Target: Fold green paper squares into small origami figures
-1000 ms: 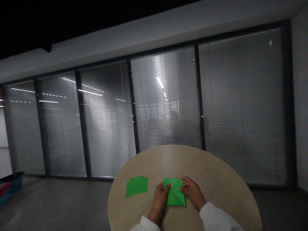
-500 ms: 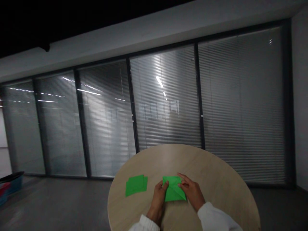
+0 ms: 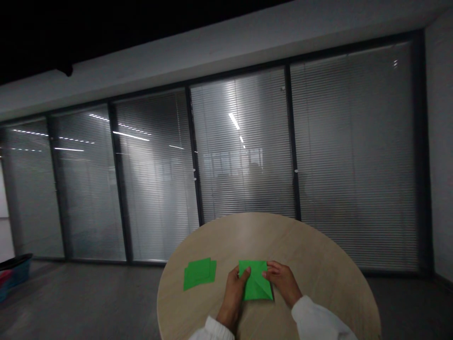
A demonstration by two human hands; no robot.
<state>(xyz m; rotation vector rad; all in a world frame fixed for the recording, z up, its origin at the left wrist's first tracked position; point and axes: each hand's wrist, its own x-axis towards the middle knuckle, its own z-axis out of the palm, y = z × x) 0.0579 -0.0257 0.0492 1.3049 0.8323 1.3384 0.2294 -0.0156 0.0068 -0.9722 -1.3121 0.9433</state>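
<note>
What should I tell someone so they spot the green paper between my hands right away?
Find the pale, round-edged table before the blinds. Over it, your left hand holds a green paper, with your right hand at the paper's right edge. Unlike the overlapping green sheets to its left, that paper is in hand and shows a diagonal crease.

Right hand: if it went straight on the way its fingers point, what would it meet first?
The green folded paper, whose right edge the right hand seems to touch at the fingertips. Across it lies the left hand, though depth is hard to judge here.
</note>
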